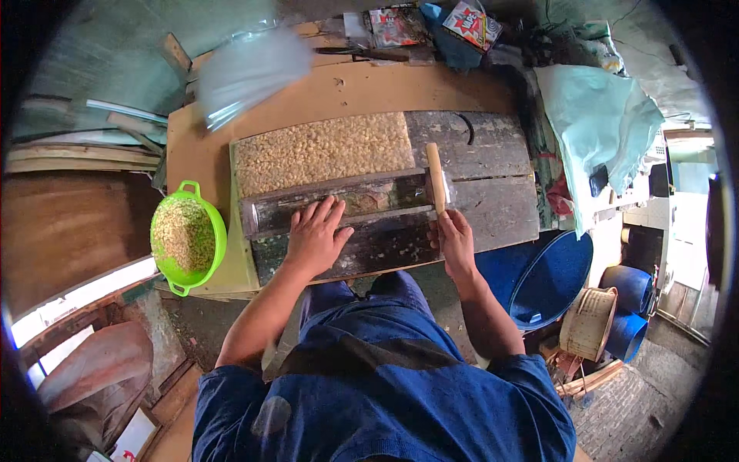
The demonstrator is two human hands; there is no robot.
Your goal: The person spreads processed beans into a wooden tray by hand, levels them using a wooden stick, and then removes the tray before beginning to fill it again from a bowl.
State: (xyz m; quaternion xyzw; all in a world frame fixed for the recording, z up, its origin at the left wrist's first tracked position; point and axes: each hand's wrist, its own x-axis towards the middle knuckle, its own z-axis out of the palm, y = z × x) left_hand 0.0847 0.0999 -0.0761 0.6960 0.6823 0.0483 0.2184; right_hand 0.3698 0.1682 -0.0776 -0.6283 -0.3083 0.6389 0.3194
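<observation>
A flat, rectangular clear plastic bag of pale beans, probably soybeans, lies on a dark, worn wooden board. Toward my body, a see-through plastic strip runs along the beans' near edge. My left hand rests palm down at this strip with its fingers spread, gripping nothing. In my right hand is the lower end of a pale, smooth wooden stick. The stick points away from me, across the strip's right end. Left of the board stands a green plastic colander with loose beans in it.
Clear plastic bags are stacked at the worktable's far left. Printed boxes and a dark knife-like tool lie along the back. Plastic sheeting hangs at right, above a large blue tub.
</observation>
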